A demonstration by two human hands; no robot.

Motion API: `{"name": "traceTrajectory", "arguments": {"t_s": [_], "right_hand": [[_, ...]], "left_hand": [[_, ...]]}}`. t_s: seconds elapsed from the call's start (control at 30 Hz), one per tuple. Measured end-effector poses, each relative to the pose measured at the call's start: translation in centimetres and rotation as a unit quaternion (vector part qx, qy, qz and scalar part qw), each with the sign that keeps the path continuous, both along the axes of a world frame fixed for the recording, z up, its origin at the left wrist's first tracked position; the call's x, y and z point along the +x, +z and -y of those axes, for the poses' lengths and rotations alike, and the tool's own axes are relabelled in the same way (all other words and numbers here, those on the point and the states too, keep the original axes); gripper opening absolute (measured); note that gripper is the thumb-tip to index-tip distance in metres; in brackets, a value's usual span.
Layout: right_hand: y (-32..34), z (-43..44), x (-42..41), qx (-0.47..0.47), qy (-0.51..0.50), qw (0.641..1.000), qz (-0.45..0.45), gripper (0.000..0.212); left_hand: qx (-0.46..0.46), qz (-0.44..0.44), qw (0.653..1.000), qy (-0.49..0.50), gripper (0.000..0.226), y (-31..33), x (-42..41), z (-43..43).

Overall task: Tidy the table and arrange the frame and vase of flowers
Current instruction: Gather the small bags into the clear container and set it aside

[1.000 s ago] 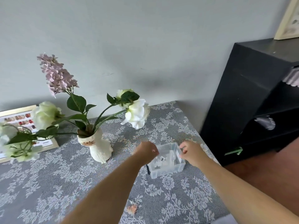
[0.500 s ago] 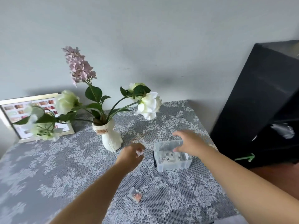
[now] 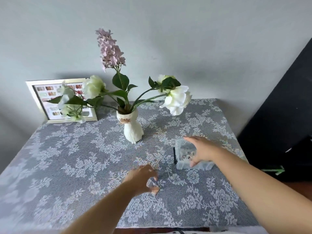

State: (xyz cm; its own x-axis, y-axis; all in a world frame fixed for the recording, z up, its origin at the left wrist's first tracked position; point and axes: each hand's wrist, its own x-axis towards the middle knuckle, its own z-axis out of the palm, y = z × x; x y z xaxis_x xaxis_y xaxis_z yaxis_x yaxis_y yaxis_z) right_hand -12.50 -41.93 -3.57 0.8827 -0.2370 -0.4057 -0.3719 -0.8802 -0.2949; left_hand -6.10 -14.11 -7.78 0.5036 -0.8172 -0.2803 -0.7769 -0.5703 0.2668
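the left hand (image 3: 141, 177) is curling loosely over a small clear packet (image 3: 152, 186) on the lace tablecloth (image 3: 67, 166); the right hand (image 3: 200, 152) is spreading open across the clear plastic box (image 3: 183, 156), gripping nothing that i can tell.

Both forearms extended forward, bare. Left hand (image 3: 141, 179) lowered near the surface, fingers (image 3: 152, 174) curled, blurred. Right hand (image 3: 201, 150) held higher and farther out, fingers spread, thumb (image 3: 194, 162) pointed down, nothing gripped.
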Motion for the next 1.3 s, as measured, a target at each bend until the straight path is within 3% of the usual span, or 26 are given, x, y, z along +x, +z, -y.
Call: {"name": "traceTrajectory", "arguments": {"t_s": [0.17,0.3,0.43,0.73,1.13,1.3], "right_hand": [[0.0,0.1,-0.1,0.004,0.005,1.0,0.006,0.126],[0.1,0.0,-0.3,0.003,0.009,1.0,0.006,0.126],[0.3,0.0,-0.7,-0.001,0.013,1.0,0.005,0.125],[1.7,2.3,-3.2,-0.027,-0.008,1.0,0.008,0.122],[1.7,3.1,-4.2,0.01,-0.031,0.999,0.02,0.102],[1.7,3.1,-4.3,0.013,-0.034,0.999,0.024,0.113]], "left_hand": [[0.007,-0.001,1.0,0.007,0.021,-0.3,-0.2,0.0],[-0.003,-0.069,0.996,0.061,0.011,0.3,0.0,0.1],[-0.06,-0.12,0.986,0.098,0.012,2.6,1.3,1.4],[-0.164,-0.106,0.976,0.097,0.01,8.6,3.0,8.4],[-0.091,-0.119,0.989,0.016,0.016,6.5,0.9,15.7],[-0.091,-0.123,0.988,0.02,0.023,5.1,1.0,15.3]]}}
